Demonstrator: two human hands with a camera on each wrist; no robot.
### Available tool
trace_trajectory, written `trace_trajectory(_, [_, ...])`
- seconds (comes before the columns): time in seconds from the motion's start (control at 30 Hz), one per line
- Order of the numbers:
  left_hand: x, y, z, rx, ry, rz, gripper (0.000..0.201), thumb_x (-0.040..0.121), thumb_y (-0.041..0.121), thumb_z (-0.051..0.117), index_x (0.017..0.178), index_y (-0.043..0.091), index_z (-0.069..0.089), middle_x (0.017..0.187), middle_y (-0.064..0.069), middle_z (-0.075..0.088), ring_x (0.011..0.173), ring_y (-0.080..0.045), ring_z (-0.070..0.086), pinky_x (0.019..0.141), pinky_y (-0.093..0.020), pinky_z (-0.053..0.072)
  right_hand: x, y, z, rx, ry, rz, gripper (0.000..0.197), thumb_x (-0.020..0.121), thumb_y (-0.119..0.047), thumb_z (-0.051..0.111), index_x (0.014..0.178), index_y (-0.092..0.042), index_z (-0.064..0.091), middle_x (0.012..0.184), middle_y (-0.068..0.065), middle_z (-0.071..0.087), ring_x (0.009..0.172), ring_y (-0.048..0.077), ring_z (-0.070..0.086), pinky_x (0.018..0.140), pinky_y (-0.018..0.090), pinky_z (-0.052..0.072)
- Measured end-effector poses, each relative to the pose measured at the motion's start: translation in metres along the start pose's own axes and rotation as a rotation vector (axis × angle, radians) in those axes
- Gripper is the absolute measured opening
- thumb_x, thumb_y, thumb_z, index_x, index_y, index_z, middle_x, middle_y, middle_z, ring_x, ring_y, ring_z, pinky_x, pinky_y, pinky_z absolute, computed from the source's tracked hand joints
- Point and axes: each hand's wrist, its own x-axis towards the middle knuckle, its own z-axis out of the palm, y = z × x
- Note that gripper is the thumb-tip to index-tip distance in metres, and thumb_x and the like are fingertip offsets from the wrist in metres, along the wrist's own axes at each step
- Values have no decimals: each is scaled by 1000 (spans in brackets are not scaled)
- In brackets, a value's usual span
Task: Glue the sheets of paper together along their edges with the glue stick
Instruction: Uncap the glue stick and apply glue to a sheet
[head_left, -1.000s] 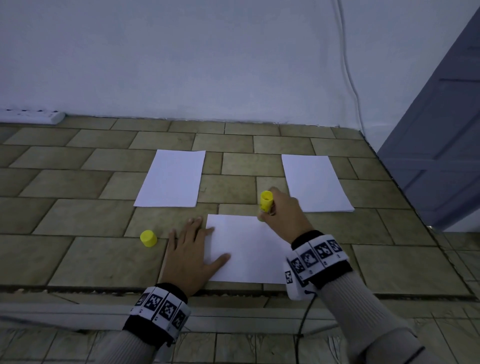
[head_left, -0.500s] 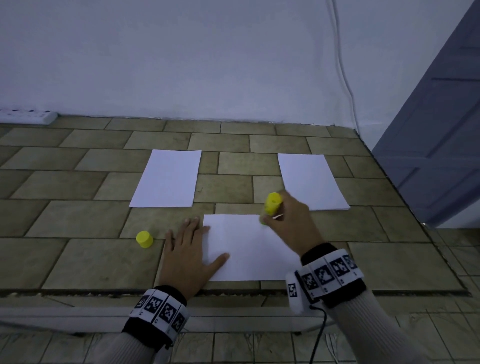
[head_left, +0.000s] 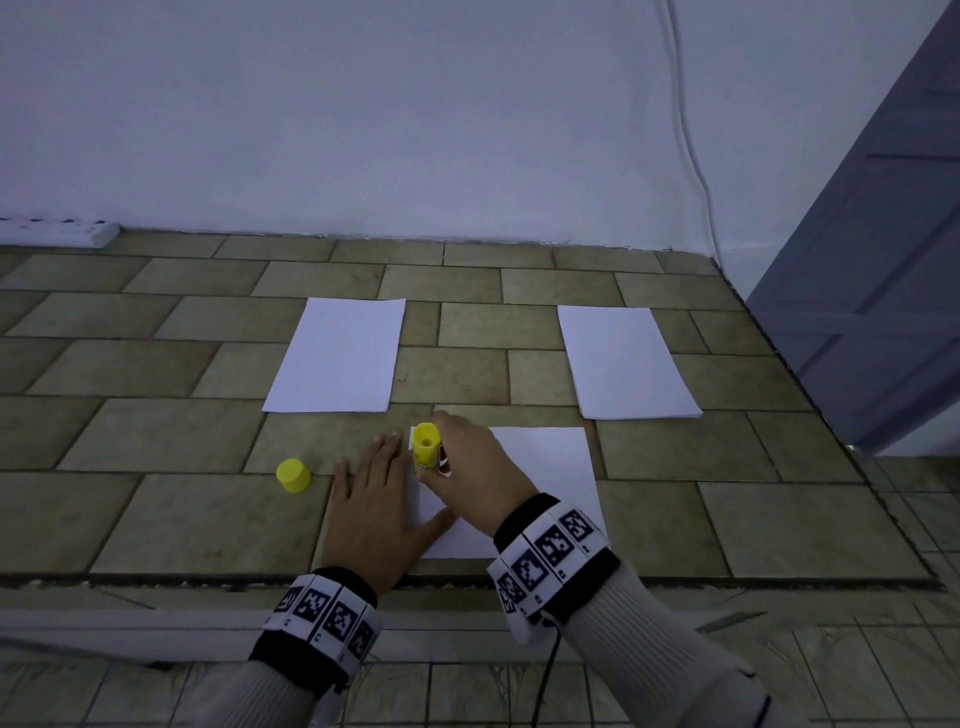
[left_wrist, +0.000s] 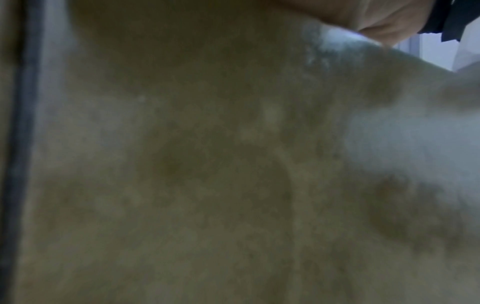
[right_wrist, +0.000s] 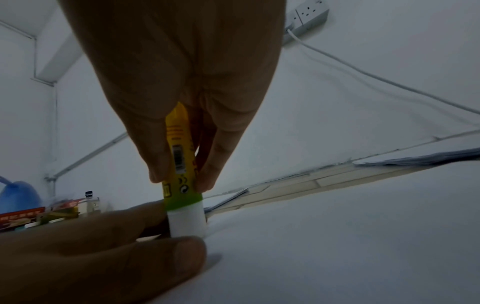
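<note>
**Glue stick on the left edge of the near sheet**

While the left hand (head_left: 371, 512) lies flat with its fingers (head_left: 387, 452) straight and spread across the left edge of the near sheet (head_left: 540, 483), the right hand (head_left: 475, 467) holds the glue stick (head_left: 427, 454) upright at that same edge. The right wrist view shows the fingers (right_wrist: 161, 156) of the right hand curled around the yellow tube, pinching it from both sides just above its green band, with the white glue end pressed down on the paper. A thumb lies close beside that white end; the view does not settle whether it touches.

The near sheet lies on the tiled worktop (head_left: 156, 519), close to its front edge, and the left thumb rests on the paper. Two more white sheets lie farther back, apart from each other and from the near one: the left sheet (head_left: 337, 358) beyond the left hand, the right sheet (head_left: 623, 364) toward the wall corner. None of the three overlaps another.

The yellow cap (head_left: 293, 475) stands on the tiles just left of the left hand, not touching it. A white power strip (head_left: 62, 234) lies against the wall at the far left, and a white cable (head_left: 685, 130) runs down the wall on the right. Both wrists wear bands with black-and-white square markers. The left wrist view is blurred and shows only tile up close.
</note>
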Motion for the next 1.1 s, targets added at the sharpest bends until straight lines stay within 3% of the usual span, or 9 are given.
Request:
trace_trajectory(0.1, [0,3,-3,-21,32,0,105,77,88,11,143,14,44,154,-8,37,146,-24,25,116,-57,15,-5,7,-5,15,18,7,37,86,-15,64,117,-3,49,109,16,57,100,31,56,84,43,49])
trace_trajectory(0.23, [-1,6,-6,-40,59,-14,110,73,92,6,143,16,44,155,-7,35,147,-23,22,118,-53,10,-18,29,-24,14,69,59,26,84,-18,66,103,-8,51,101,12,59,92,28,57,80,43,50])
trace_trajectory(0.33, [-1,5,-6,-38,24,-25,111,70,93,4,146,19,39,158,-4,27,149,-19,14,120,-50,4,-36,50,-40,36,175,76,16,82,-15,65,87,-13,51,88,7,59,79,22,58,72,40,51])
trace_trajectory(0.43, [-1,5,-6,-45,28,-23,111,71,92,4,146,19,39,159,-4,27,149,-19,14,120,-51,5,-54,69,-56,32,284,101,15,84,-14,65,79,-10,51,77,7,59,68,21,59,64,40,53])
trace_trajectory(0.6, [-2,5,-7,-30,14,-23,112,69,93,4,147,19,38,159,-4,25,149,-20,13,120,-52,5,-71,93,-73,13,371,155,16,81,-10,68,80,-9,52,70,6,60,65,21,60,63,44,54])
trace_trajectory(0.77, [-3,2,-7,0,-21,-4,119,63,99,7,150,20,31,161,-3,19,150,-19,7,120,-53,3,-73,83,-73,31,394,159,17,82,-9,67,78,-11,50,70,8,59,65,22,59,64,44,54])
trace_trajectory(0.87, [-4,2,-10,11,-55,5,129,55,103,8,153,20,25,163,-3,12,151,-20,3,120,-52,0,-70,57,-62,135,353,52,18,83,-9,67,76,-11,50,71,7,59,66,21,61,63,41,54])
trace_trajectory(1.0, [-4,1,-13,53,-110,12,134,50,105,12,155,21,14,164,-3,2,150,-19,-4,120,-51,-3,-60,19,-38,257,144,17,17,80,-12,69,83,-14,53,80,1,62,74,14,64,70,36,56])
trace_trajectory(1.1, [-2,3,-9,50,-62,24,123,61,98,27,153,16,27,162,-9,17,150,-24,10,118,-57,7,-51,1,-20,236,34,-56,19,80,-16,68,85,-14,50,85,3,62,79,19,62,72,43,55])
